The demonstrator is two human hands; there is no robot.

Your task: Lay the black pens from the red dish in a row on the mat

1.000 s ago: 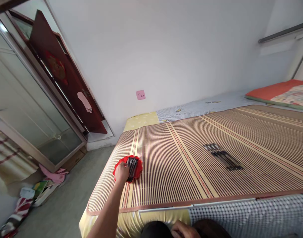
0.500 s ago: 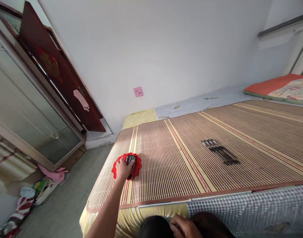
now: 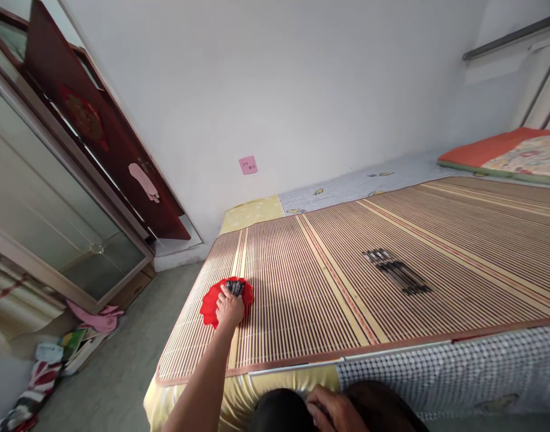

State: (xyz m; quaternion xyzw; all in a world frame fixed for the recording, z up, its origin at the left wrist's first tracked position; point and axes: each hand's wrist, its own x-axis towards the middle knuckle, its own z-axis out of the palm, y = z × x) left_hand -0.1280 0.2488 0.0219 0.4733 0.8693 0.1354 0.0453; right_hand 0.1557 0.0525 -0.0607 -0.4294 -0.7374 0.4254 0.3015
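1. Resting over the scalloped red plate, the left hand is touching a bundle of black pens, whose exposed ends are showing just beyond its fingers.
2. The bundle's long axes are pointing roughly away from the person, so far as they are showing; the palm is hiding the lower portions.
3. The left fingers are curling across the bundle, but whether they are gripping firmly I cannot tell; the thumb is not showing clearly.
4. The left hand is lying nearer the plate; the right hand is resting low beside the dark-clothed knee, its fingers bending inward, their grip unclear.
5. Well apart from both hands, a second row of pens is lying side by side, slanting from far left to near right.
6. The slatted mat is showing thin brown-and-tan ribs, while the checked cloth is hanging softly below its bound edge.
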